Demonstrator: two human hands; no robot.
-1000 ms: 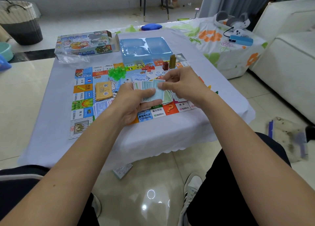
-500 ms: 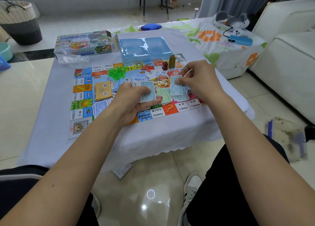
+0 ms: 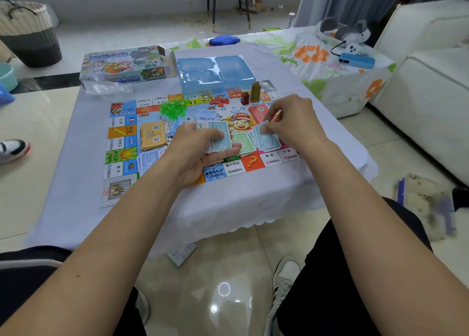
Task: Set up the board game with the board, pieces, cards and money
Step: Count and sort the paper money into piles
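Note:
The colourful game board [image 3: 121, 143] lies flat on the white-clothed table [image 3: 76, 208]. My left hand [image 3: 200, 150] grips a stack of paper money [image 3: 219, 137] over the board's middle. My right hand [image 3: 291, 122] pinches a blue banknote [image 3: 264, 137] at the top of a pile on the board's right side, beside green notes [image 3: 241, 141]. A yellow card deck [image 3: 152, 135] and a red card deck [image 3: 258, 111] lie on the board. Green houses [image 3: 172, 107], red pieces [image 3: 220, 101] and a brown tower piece [image 3: 255, 90] stand near its far edge.
The blue plastic insert tray [image 3: 213, 71] and the game box [image 3: 124, 64] sit at the table's far side. A white sofa [image 3: 431, 82] is on the right. A flowered cloth-covered table [image 3: 330, 64] stands behind. A small card pack [image 3: 181, 254] lies on the floor.
My right hand drew a blue note off the stack in my left hand and carried it right, down onto the pile on the board. My left hand barely moved.

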